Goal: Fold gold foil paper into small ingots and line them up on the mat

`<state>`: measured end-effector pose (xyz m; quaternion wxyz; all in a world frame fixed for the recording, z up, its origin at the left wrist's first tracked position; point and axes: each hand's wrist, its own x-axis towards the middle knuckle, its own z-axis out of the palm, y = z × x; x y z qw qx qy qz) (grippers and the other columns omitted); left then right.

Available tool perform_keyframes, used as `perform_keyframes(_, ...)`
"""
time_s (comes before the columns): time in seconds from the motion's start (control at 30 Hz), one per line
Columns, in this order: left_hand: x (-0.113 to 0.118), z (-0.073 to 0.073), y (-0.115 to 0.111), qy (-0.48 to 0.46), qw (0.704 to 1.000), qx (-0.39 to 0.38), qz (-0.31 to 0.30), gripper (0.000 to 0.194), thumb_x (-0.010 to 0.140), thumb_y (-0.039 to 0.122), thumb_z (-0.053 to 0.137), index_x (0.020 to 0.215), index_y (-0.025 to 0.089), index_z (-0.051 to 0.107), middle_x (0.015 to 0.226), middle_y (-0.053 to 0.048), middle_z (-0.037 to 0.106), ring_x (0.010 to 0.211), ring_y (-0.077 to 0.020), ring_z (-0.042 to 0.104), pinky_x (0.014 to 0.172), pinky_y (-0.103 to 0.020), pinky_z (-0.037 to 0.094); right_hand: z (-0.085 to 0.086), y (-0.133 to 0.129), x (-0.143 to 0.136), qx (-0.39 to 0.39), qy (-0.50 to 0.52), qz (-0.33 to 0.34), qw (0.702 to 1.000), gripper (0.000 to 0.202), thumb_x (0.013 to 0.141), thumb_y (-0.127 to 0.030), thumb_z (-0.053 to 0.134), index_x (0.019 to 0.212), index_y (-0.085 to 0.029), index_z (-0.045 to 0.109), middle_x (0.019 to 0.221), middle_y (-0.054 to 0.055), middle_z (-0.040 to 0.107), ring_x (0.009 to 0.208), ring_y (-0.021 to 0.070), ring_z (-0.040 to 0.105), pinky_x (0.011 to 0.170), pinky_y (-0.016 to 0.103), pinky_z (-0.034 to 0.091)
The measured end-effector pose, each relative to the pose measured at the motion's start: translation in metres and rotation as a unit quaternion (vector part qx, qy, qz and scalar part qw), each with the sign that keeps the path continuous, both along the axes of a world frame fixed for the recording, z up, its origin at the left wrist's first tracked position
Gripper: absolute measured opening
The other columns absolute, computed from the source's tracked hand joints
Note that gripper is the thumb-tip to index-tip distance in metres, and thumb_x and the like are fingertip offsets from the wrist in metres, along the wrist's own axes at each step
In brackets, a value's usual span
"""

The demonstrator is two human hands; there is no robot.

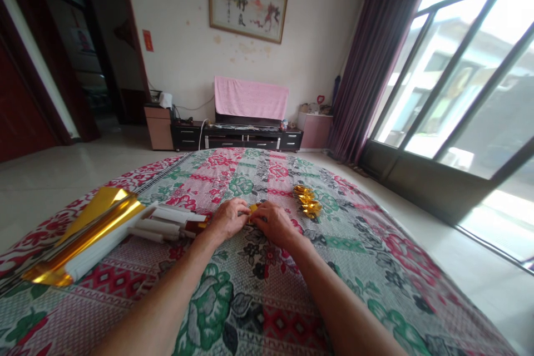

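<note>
Both my hands meet near the middle of the patterned cloth [233, 300]. Between them shows a small piece of gold foil paper [253, 208]. My left hand [228, 218] pinches its left side, fingers closed. My right hand [273, 221] closes on the other side, its fingertips almost touching the left ones. Much of the foil paper is hidden by the fingers. Right of my hands lies a row of folded gold foil pieces [307, 201]. On the left rest a large gold foil roll [100, 233] and several white paper rolls [156, 228].
Beyond the cloth's far edge stands a black low cabinet [250, 139], with a pink towel [251, 98] draped over something above it. A dark purple curtain [371, 55] hangs beside large windows on the right. A framed picture [248, 5] is on the wall.
</note>
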<state>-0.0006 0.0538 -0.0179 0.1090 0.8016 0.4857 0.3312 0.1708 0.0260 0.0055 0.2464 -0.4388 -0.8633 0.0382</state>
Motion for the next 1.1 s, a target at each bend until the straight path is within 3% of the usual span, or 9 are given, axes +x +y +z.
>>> perform_keyframes(0.17,-0.002,0.002,0.0,0.003,1.0,-0.009,-0.022,0.021,0.07,0.017,0.055,0.082,0.02,0.073,0.101,-0.004,0.066,0.092,-0.0161,0.06,0.087,-0.027,0.047,0.002,-0.004,-0.003,0.014,-0.035,-0.016,0.999,0.02,0.088,-0.022,0.045,0.086,-0.02,0.065,0.084,0.003,0.06,0.08,0.012,0.052,0.071,0.021,0.034)
perform_keyframes(0.4,-0.005,0.003,-0.001,0.025,0.999,-0.013,-0.024,0.038,0.064,0.004,0.047,0.087,0.02,0.072,0.107,-0.002,0.064,0.099,-0.0156,0.057,0.096,-0.027,0.042,0.003,-0.009,-0.008,0.026,-0.084,-0.062,0.994,0.025,0.093,-0.029,0.037,0.093,-0.019,0.06,0.092,0.005,0.056,0.083,0.0137,0.049,0.071,0.024,0.032)
perform_keyframes(0.63,-0.007,-0.001,0.004,0.019,0.999,-0.01,-0.038,0.041,0.068,0.003,0.04,0.087,0.021,0.072,0.103,-0.001,0.065,0.098,-0.0138,0.057,0.095,-0.027,0.042,0.001,-0.009,-0.015,0.055,-0.127,-0.095,0.986,0.024,0.093,-0.026,0.034,0.089,-0.018,0.057,0.089,0.007,0.056,0.083,0.0178,0.049,0.071,0.029,0.032)
perform_keyframes(0.8,-0.007,0.0,0.001,0.016,0.999,0.012,-0.038,0.041,0.066,0.003,0.041,0.083,0.022,0.072,0.098,-0.001,0.067,0.096,-0.015,0.057,0.094,-0.029,0.043,-0.005,-0.008,-0.016,0.043,-0.07,-0.118,0.99,0.021,0.091,-0.023,0.037,0.089,-0.017,0.057,0.091,0.007,0.055,0.082,0.0165,0.049,0.072,0.028,0.033)
perform_keyframes(1.1,-0.005,0.006,-0.005,0.014,0.999,0.01,-0.034,0.035,0.064,0.006,0.046,0.079,0.022,0.072,0.097,0.001,0.068,0.093,-0.016,0.058,0.092,-0.029,0.044,-0.006,-0.006,-0.016,0.018,0.021,-0.118,0.993,0.02,0.084,-0.016,0.043,0.072,-0.016,0.059,0.086,0.006,0.056,0.082,0.0139,0.051,0.074,0.023,0.036)
